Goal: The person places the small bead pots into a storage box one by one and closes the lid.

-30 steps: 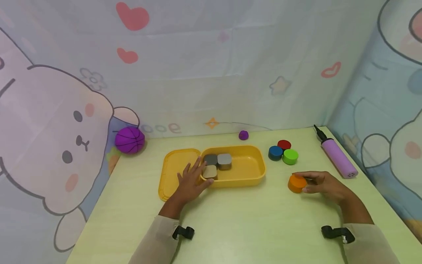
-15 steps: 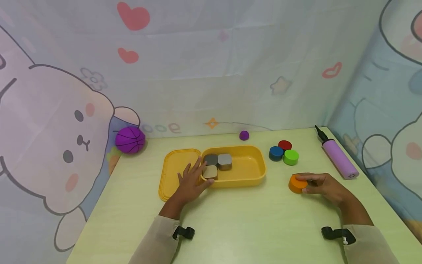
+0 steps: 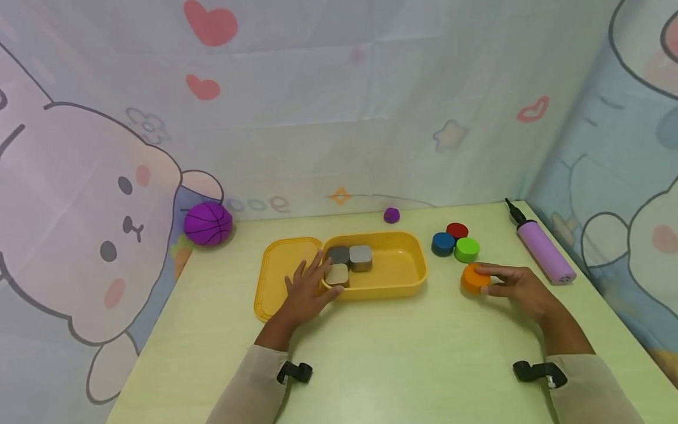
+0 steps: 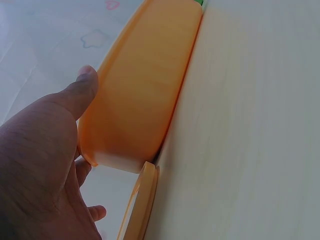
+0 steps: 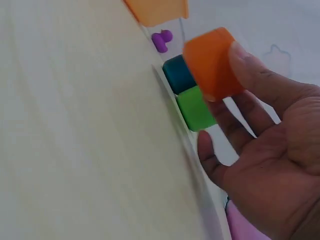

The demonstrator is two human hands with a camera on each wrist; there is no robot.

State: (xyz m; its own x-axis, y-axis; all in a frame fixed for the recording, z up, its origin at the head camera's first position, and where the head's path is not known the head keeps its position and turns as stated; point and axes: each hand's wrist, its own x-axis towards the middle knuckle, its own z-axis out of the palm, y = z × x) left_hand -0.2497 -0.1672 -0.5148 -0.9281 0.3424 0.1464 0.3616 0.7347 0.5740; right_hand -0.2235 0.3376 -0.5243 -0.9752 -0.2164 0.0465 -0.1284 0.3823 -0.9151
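Note:
An orange round block is pinched between the thumb and fingers of my right hand. In the right wrist view the orange block is tilted and held clear of the table. My left hand rests at the left end of a yellow rectangular box, fingers spread and thumb along its front rim. Inside the box's left part sit a dark grey block, a light grey block and a beige block. A yellow lid lies left of the box, partly under my left hand.
Blue, red and green round blocks cluster beyond the orange one. A purple and black hand pump lies at the right edge. A purple ball and a small purple object are near the back wall.
My right hand has lifted the orange block off the table and carried it slightly away from me, toward the other round blocks. My left hand has stayed at the box.

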